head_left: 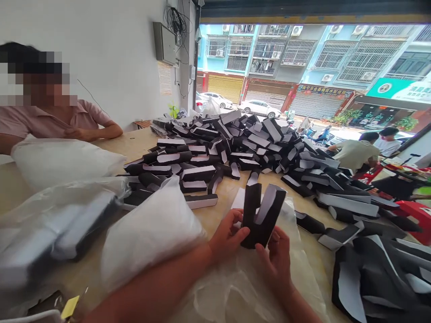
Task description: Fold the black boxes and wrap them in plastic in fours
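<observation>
In front of me, both hands hold a black foam piece (253,226) with pale inner faces; its two arms point up in a V. My left hand (230,233) grips its lower left side, thumb on the front face. At the lower right side, my right hand (278,258) has its thumb near the bottom edge and its fingers curled behind, partly hidden. Below the hands lies a clear plastic bag (235,291), flat on the wooden table (210,215). A white sheet (238,199) shows behind my left hand.
A large pile of black foam pieces (232,148) covers the table's far side; more lie at right (370,273). Stuffed white bags (151,233) and a clear bag of foam pieces (63,220) stand left. A person in a pink shirt (81,119) sits across; others work outside.
</observation>
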The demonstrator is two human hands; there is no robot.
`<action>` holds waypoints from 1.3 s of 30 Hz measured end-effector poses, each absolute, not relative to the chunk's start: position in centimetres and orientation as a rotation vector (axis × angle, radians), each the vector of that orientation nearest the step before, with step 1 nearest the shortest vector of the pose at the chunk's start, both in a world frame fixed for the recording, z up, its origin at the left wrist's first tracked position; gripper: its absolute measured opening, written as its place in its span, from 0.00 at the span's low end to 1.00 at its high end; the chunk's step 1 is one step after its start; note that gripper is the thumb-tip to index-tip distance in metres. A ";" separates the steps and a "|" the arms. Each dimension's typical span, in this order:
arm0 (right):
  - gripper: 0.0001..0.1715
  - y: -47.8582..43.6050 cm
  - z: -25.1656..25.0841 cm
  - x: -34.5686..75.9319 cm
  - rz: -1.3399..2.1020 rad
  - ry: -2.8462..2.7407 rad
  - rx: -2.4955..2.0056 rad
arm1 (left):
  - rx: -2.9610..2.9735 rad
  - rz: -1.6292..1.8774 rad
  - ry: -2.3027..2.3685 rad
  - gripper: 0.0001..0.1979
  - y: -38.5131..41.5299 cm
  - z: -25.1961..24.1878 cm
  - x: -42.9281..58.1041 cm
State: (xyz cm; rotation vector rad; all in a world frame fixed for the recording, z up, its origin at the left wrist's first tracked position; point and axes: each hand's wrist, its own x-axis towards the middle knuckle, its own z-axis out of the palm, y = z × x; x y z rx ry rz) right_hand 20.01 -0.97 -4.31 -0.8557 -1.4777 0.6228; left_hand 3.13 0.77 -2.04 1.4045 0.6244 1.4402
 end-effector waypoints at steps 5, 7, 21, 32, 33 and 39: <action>0.30 -0.7 -4.0 19.7 0.556 -1.522 -0.868 | 1.370 1.404 0.611 0.20 0.8 -1.8 2.8; 0.30 -0.6 -3.6 19.6 0.550 -1.508 -0.888 | 1.388 1.367 0.552 0.21 1.0 -1.9 2.6; 0.29 -0.5 -2.7 19.2 0.533 -1.521 -0.928 | 1.353 1.395 0.604 0.21 1.2 -2.2 2.5; 0.29 -0.4 -2.6 19.2 0.406 -1.614 -0.935 | 1.305 1.392 0.637 0.21 1.4 -2.6 2.3; 0.28 -0.4 -2.5 19.2 0.396 -1.620 -0.930 | 1.309 1.394 0.636 0.20 1.4 -2.6 2.2; 0.28 -0.3 -2.3 19.0 0.338 -1.645 -0.930 | 1.285 1.425 0.603 0.21 1.5 -2.6 2.3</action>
